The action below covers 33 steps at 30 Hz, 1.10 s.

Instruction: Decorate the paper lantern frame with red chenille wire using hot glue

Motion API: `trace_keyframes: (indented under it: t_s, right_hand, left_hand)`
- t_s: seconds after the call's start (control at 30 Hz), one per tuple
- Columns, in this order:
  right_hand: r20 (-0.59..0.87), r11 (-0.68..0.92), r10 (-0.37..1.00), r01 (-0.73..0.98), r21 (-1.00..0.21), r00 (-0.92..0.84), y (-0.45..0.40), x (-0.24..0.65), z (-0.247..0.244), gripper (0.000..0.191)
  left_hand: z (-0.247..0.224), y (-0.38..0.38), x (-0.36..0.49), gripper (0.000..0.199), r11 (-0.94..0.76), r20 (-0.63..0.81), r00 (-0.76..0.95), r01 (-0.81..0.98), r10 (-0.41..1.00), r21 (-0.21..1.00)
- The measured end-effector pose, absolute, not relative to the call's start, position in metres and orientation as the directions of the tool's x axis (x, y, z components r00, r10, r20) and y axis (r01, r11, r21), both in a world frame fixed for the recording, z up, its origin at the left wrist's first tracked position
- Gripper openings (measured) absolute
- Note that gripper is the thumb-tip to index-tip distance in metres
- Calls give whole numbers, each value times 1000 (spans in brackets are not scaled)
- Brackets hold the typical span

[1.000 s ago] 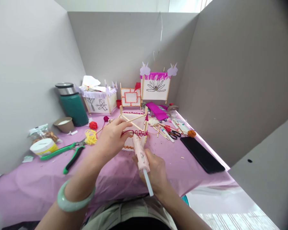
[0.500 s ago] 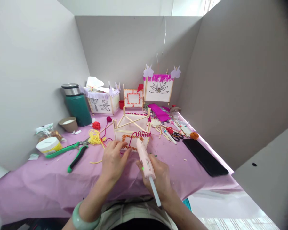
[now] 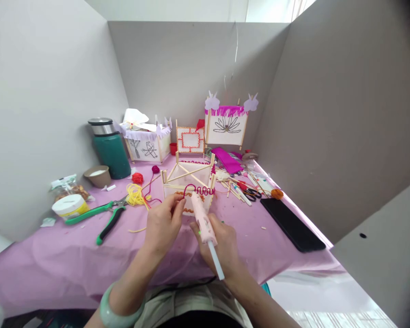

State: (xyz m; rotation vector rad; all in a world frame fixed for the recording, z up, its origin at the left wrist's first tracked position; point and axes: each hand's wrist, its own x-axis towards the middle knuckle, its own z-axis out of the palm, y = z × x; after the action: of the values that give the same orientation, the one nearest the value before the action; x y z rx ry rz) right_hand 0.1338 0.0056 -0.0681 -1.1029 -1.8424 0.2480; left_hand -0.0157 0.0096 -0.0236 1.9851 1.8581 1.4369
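Note:
My left hand (image 3: 164, 222) pinches a dark red yarn (image 3: 191, 187) between thumb and fingertips, just in front of a small box frame of wooden sticks with white panels (image 3: 187, 175). The yarn lies in wavy loops along the front panel's upper right edge, and an orange wavy trim decorates that panel below. In my right hand (image 3: 222, 246) is a pale pink hot glue gun (image 3: 202, 218), its nozzle pointing at the front panel near the yarn. A whitish glue stick (image 3: 216, 260) sticks out of the gun's rear.
Green-handled pliers (image 3: 111, 223), yellow yarn (image 3: 135, 195) and a teal flask (image 3: 111, 152) stand or lie on the left. Scissors (image 3: 253, 193), sticks and a black phone-like slab (image 3: 290, 223) lie right. Decorated stick-and-paper pieces (image 3: 227, 127) stand at the back.
My left hand has raised the yarn end from low on the panel to near its top edge. The glue gun has shifted slightly left and up.

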Motion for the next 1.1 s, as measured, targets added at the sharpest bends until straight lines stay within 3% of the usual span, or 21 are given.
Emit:
trace_keyframes:
  t_s: [0.5,1.1]
  right_hand:
    - [560,530,815,588,-611,-152,6,126,-59,19]
    - [592,500,798,673,-545,-113,4,126,-59,29]
  left_hand:
    - [-25,13,-16,22,-271,632,-219,765,743,584]
    - [-24,13,-14,21,-260,656,-257,769,710,583]
